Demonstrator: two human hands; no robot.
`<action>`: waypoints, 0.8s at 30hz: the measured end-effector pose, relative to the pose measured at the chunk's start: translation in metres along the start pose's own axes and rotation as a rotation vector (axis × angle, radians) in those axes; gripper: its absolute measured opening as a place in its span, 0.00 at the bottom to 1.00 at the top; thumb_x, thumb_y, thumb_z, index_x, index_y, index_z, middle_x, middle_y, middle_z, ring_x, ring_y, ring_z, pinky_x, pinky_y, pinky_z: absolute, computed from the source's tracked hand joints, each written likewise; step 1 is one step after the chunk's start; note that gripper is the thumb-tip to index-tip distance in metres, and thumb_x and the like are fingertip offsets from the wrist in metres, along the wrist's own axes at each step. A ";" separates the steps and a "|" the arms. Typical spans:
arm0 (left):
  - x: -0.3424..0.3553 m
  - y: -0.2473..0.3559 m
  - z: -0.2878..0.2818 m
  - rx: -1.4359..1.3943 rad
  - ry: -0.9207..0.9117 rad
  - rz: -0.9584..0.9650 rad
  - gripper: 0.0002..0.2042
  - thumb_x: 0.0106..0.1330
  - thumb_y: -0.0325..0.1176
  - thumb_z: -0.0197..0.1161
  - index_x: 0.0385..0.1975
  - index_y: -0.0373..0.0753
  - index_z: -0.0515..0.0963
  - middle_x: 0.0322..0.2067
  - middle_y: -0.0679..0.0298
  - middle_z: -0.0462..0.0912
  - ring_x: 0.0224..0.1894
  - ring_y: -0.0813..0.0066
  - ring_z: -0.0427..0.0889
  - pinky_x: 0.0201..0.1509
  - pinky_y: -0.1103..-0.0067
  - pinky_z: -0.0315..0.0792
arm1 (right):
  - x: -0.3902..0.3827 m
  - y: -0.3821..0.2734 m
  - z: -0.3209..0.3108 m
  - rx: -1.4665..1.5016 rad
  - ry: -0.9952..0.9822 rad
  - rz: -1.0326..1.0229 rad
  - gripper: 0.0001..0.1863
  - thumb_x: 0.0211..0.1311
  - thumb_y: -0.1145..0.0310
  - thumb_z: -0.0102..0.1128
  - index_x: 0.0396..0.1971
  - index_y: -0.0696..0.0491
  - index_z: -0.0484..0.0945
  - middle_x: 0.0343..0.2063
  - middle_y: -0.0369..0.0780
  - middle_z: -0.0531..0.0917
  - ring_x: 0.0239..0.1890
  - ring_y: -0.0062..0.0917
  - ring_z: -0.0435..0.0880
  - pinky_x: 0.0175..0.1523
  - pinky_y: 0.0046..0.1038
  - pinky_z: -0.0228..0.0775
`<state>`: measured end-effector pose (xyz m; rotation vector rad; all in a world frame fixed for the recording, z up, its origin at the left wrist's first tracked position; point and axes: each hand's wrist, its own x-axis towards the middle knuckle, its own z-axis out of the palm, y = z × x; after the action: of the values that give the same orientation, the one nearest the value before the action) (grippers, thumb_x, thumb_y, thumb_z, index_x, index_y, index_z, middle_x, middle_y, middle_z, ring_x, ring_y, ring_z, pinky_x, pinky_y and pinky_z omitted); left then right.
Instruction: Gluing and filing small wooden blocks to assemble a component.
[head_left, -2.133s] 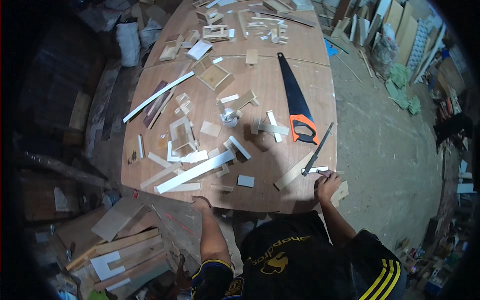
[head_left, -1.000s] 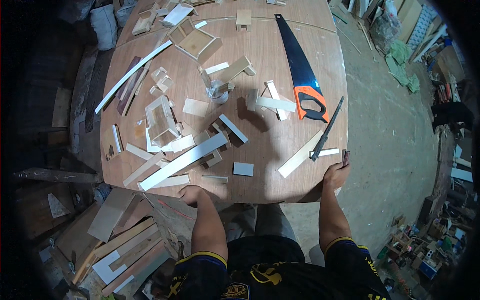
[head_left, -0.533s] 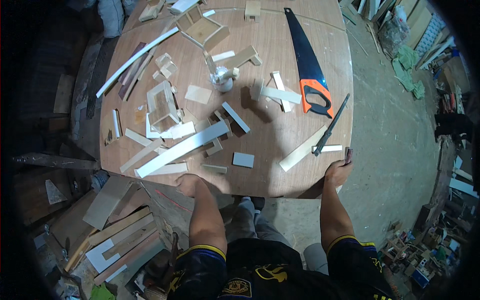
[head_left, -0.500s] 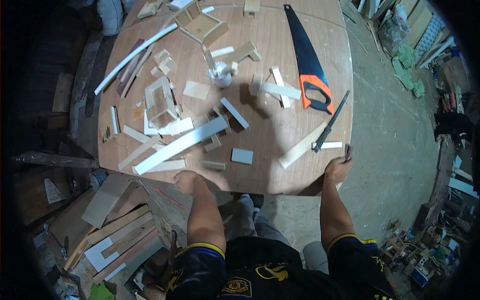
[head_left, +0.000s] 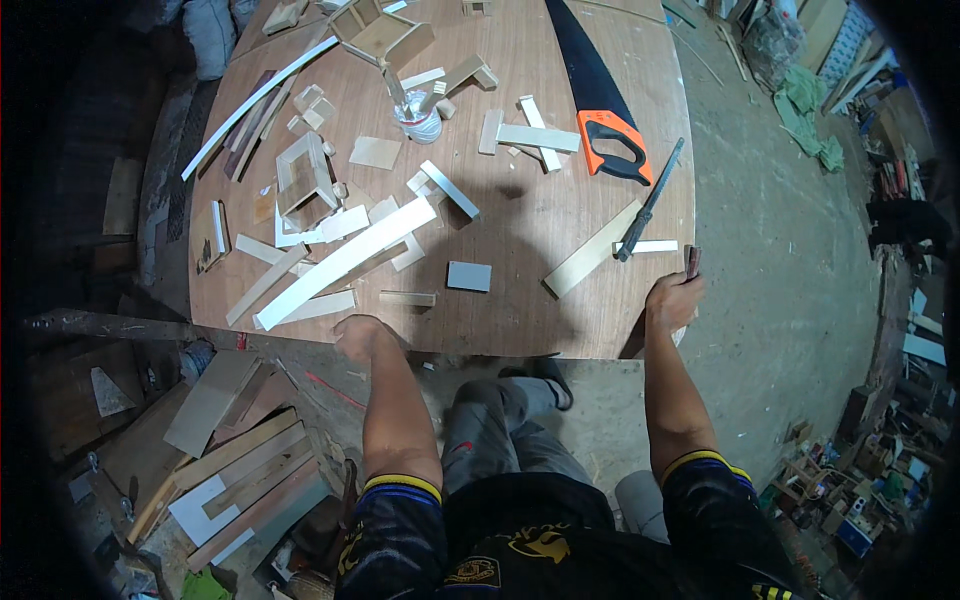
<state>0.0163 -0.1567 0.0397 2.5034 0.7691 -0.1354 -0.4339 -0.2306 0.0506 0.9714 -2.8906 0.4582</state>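
My left hand (head_left: 359,337) is curled against the near edge of the wooden table (head_left: 520,320), its fingertips hidden below the edge. By the near right corner, my right hand (head_left: 674,299) is closed, and a narrow dark-brown piece (head_left: 692,262) sticks up out of it; what that piece is I cannot make out. Just beyond this hand lie a thin black-handled saw (head_left: 645,212), a pale wood strip (head_left: 595,248) and a short white strip (head_left: 650,246). A long white strip (head_left: 345,262) and a small wood stick (head_left: 407,298) lie nearest my left hand.
A handsaw (head_left: 612,145) with an orange handle lies at the right. Small wooden boxes (head_left: 305,180), a white pot (head_left: 418,122) with sticks in it and several offcuts (head_left: 375,152) cover the left side. Stacked boards (head_left: 245,490) stand on the floor at lower left.
The table, the things on it and both hands have shifted upward and slightly left in view. My legs and feet have moved and show more. Both hands stay at the table's edge.
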 end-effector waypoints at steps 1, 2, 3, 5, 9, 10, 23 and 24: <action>0.006 -0.001 0.003 -0.006 0.000 -0.003 0.26 0.71 0.48 0.39 0.45 0.27 0.73 0.40 0.38 0.81 0.45 0.42 0.82 0.51 0.53 0.76 | -0.001 0.000 0.000 0.005 -0.006 -0.003 0.21 0.66 0.57 0.43 0.51 0.56 0.70 0.42 0.54 0.78 0.45 0.54 0.78 0.51 0.51 0.67; 0.010 -0.002 0.004 -0.012 0.000 -0.007 0.26 0.72 0.48 0.39 0.45 0.27 0.72 0.40 0.38 0.81 0.45 0.41 0.82 0.50 0.52 0.76 | -0.003 -0.001 -0.002 0.008 -0.008 -0.003 0.21 0.66 0.57 0.43 0.51 0.56 0.70 0.42 0.54 0.78 0.45 0.54 0.78 0.51 0.51 0.67; 0.009 -0.001 0.004 -0.016 -0.003 -0.007 0.26 0.72 0.48 0.39 0.45 0.27 0.72 0.40 0.38 0.81 0.45 0.41 0.82 0.50 0.52 0.76 | -0.003 -0.002 -0.002 0.016 0.003 -0.010 0.21 0.66 0.57 0.43 0.50 0.56 0.70 0.43 0.54 0.78 0.45 0.54 0.78 0.52 0.51 0.67; 0.006 -0.001 0.000 0.016 0.009 0.022 0.26 0.71 0.48 0.40 0.46 0.26 0.72 0.40 0.39 0.81 0.45 0.42 0.82 0.50 0.52 0.76 | -0.004 -0.002 -0.003 0.028 0.018 -0.021 0.21 0.66 0.57 0.43 0.50 0.56 0.70 0.43 0.54 0.79 0.45 0.54 0.78 0.52 0.51 0.67; 0.012 -0.004 0.005 -0.014 0.026 -0.031 0.26 0.71 0.48 0.40 0.47 0.26 0.72 0.40 0.40 0.81 0.45 0.42 0.82 0.50 0.52 0.75 | -0.005 -0.005 -0.005 0.021 0.009 -0.015 0.21 0.66 0.57 0.43 0.50 0.56 0.71 0.44 0.54 0.78 0.46 0.53 0.78 0.52 0.50 0.67; 0.017 -0.007 0.008 -0.010 0.026 0.002 0.26 0.71 0.47 0.40 0.47 0.26 0.73 0.40 0.41 0.82 0.44 0.42 0.82 0.49 0.53 0.75 | -0.006 -0.007 -0.007 0.006 0.000 0.002 0.21 0.66 0.57 0.43 0.50 0.56 0.71 0.44 0.53 0.78 0.46 0.53 0.78 0.52 0.50 0.67; 0.001 0.000 0.002 0.095 0.058 0.027 0.26 0.71 0.47 0.38 0.45 0.28 0.74 0.39 0.41 0.82 0.43 0.44 0.83 0.48 0.54 0.75 | -0.001 -0.002 0.001 -0.004 -0.020 0.003 0.20 0.66 0.58 0.41 0.50 0.55 0.70 0.42 0.52 0.79 0.46 0.51 0.77 0.49 0.51 0.67; 0.003 0.000 0.002 0.102 0.068 0.020 0.26 0.71 0.47 0.38 0.45 0.28 0.74 0.39 0.41 0.82 0.43 0.44 0.83 0.48 0.54 0.75 | -0.003 -0.004 0.001 0.008 -0.007 0.000 0.20 0.66 0.58 0.41 0.50 0.55 0.71 0.43 0.52 0.78 0.46 0.51 0.77 0.50 0.51 0.67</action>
<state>0.0193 -0.1564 0.0373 2.6236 0.7825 -0.0852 -0.4290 -0.2325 0.0504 0.9764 -2.8969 0.4681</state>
